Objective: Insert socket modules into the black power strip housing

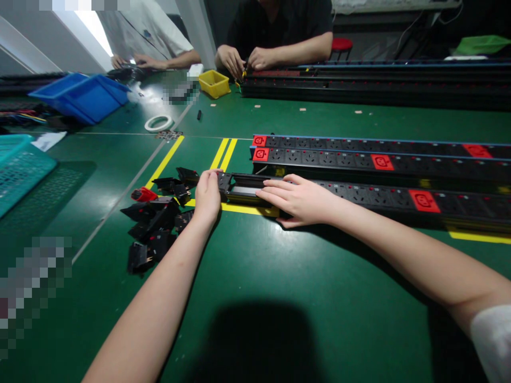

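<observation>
A long black power strip [359, 194] with red sockets lies across the green table [255, 276], its open left end in front of me. My left hand [207, 197] is curled against that end, fingers closed on the end of the strip. My right hand [297, 199] lies flat on top of the strip just right of the open slot, fingers stretched out. A heap of black socket modules [157, 223] with one red part [143, 194] sits just left of my left hand.
Two more power strips [359, 151] lie behind mine, and a stack of long strips [379, 82] at the far edge. Two other people work across the table. A yellow bin [214, 83], blue bins [85, 96], a teal basket [18, 170] and a tape roll [158, 123] stand left.
</observation>
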Motion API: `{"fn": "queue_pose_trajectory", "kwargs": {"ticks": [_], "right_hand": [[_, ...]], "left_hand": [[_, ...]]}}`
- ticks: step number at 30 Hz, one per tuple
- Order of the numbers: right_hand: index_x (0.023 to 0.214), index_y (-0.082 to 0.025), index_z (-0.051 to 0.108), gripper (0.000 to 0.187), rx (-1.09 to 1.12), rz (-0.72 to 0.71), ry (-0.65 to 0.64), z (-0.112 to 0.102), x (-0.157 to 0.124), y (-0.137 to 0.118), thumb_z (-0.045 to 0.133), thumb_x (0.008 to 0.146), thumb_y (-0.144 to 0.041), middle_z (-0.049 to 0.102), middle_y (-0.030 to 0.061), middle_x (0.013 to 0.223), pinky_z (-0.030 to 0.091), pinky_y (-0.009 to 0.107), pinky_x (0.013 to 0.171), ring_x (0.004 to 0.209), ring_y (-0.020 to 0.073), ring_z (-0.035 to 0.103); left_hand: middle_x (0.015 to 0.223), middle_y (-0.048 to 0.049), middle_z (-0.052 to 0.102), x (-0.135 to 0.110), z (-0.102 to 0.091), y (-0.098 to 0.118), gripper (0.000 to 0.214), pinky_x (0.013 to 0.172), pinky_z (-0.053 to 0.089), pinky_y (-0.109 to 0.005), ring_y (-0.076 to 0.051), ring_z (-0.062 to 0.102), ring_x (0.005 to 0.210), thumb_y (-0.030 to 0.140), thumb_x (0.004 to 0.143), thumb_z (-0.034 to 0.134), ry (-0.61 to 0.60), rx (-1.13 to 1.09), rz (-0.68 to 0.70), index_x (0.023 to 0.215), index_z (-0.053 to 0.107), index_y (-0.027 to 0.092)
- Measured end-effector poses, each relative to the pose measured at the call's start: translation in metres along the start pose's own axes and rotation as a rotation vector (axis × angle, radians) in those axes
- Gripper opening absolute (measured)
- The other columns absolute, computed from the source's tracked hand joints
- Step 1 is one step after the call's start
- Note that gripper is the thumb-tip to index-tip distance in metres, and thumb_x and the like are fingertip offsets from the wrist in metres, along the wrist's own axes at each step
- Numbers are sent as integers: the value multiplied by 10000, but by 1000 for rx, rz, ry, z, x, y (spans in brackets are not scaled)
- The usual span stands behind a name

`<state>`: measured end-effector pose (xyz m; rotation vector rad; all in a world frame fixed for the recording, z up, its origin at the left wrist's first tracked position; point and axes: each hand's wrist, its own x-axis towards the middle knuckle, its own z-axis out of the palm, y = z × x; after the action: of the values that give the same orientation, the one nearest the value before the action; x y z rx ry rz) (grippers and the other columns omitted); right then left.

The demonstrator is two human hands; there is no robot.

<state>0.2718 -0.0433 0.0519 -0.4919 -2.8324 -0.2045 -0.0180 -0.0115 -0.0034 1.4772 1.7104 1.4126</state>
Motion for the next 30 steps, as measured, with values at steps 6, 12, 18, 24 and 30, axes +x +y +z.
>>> {"fn": "queue_pose_trajectory", "kwargs": {"ticks": [6, 12, 18, 24, 30], "right_hand": [[1588, -42, 433, 727, -6, 9, -14, 0, 0, 0, 595, 978, -403, 640, 226, 1498, 421, 448, 1027, 1454, 343, 538], [1585, -38, 429, 718, 5, 2, 5, 1, 0, -1, 592, 985, -396, 628, 230, 1511, 426, 458, 1023, 1454, 347, 536], [1572, -41, 436, 704, 1, 65, 21, -1, 1, -1, 607, 982, -384, 563, 250, 1574, 436, 460, 1037, 1453, 360, 532], [1543, -25, 445, 706, 29, 237, 42, -3, 2, -2, 627, 965, -387, 573, 279, 1538, 464, 481, 1051, 1372, 379, 593], [1556, -28, 415, 756, 94, 379, -28, -6, 2, 1, 638, 960, -437, 578, 278, 1529, 472, 528, 1081, 1328, 406, 626]], "left_hand": [[1116, -120, 758, -5, -1, 5, 450, 1049, 518, -417, -271, 698, 1072, 513, 1059, 362, -4, 119, 47, 1092, 689, 205], [1319, -114, 759, -6, -2, 5, 579, 1131, 486, -441, -293, 677, 1271, 535, 1059, 324, -159, 169, 40, 1238, 758, 196], [1373, -141, 753, -7, -5, 11, 660, 1186, 466, -448, -311, 672, 1342, 595, 1045, 353, -175, 196, 26, 1304, 764, 149], [1395, -148, 738, -10, -6, 19, 673, 1184, 478, -424, -305, 666, 1365, 605, 1043, 358, -187, 234, 53, 1282, 776, 134], [1389, -152, 740, -10, -6, 21, 665, 1184, 483, -441, -309, 673, 1355, 593, 1043, 355, -189, 241, 89, 1273, 781, 137]]}}
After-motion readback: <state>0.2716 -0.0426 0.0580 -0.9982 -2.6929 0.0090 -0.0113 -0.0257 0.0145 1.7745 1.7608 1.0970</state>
